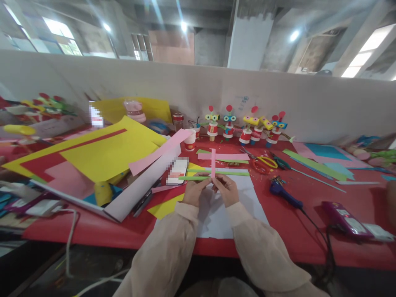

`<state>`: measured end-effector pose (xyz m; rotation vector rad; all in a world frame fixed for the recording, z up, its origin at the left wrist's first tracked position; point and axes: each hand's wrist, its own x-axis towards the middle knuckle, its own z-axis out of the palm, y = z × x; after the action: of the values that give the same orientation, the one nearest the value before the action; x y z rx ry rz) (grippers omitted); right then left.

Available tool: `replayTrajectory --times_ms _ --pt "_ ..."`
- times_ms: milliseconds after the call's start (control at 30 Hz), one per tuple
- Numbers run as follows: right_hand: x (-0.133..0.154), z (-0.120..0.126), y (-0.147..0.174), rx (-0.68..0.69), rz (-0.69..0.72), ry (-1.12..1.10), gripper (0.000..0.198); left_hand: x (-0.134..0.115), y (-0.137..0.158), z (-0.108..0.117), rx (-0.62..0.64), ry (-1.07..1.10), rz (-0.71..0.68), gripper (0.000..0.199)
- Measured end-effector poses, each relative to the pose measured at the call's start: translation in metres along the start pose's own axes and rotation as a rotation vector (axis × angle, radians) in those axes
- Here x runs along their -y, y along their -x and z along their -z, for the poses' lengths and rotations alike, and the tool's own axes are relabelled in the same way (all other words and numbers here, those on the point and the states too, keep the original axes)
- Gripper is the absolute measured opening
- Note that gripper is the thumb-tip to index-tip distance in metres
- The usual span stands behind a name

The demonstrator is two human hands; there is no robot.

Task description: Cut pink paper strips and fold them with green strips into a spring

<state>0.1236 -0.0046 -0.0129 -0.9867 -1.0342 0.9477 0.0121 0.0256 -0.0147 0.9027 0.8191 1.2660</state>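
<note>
Over a white sheet of paper (213,222), both hands meet with their fingertips almost touching. My left hand (196,192) pinches a narrow green paper strip (193,178) that points out to the left. In the fingers of my right hand (227,190) is the lower end of a pink paper strip (213,159), which stands away from me. The two strips meet at the fingertips; whether they are stuck together I cannot tell. Just beyond the hands lies another green strip (236,173), with a wider pink strip (229,156) behind it.
Several paper-cup figures (229,130) stand along the back partition. Right of the hands lie scissors (262,163), a blue glue gun (284,194) with a cord and a purple device (346,218). To the left are large yellow sheets (114,152) and a white roll (142,185).
</note>
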Motion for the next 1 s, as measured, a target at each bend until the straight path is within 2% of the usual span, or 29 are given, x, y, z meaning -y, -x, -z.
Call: replayTrajectory --times_ms 133,333,500,733,833,1000 --pt "0.000 0.002 -0.001 -0.016 0.013 0.035 0.022 -0.002 0.002 -0.006 0.113 0.076 0.040 0.025" --pt "0.001 0.004 -0.001 0.031 0.013 0.088 0.022 -0.003 0.003 -0.007 0.076 0.120 0.065 0.023" --pt "0.003 0.005 -0.001 -0.004 -0.006 0.095 0.022 0.004 -0.001 -0.001 0.032 0.015 0.061 0.025" --pt "0.000 0.006 -0.002 -0.016 -0.024 0.077 0.022 0.004 0.000 0.003 0.096 -0.158 -0.060 0.022" --pt "0.000 0.006 -0.003 0.001 -0.026 0.063 0.021 0.002 0.001 0.001 0.114 -0.140 -0.083 0.022" --pt "0.000 0.005 -0.002 -0.002 -0.012 0.092 0.022 -0.002 0.003 -0.001 0.074 -0.094 -0.065 0.033"
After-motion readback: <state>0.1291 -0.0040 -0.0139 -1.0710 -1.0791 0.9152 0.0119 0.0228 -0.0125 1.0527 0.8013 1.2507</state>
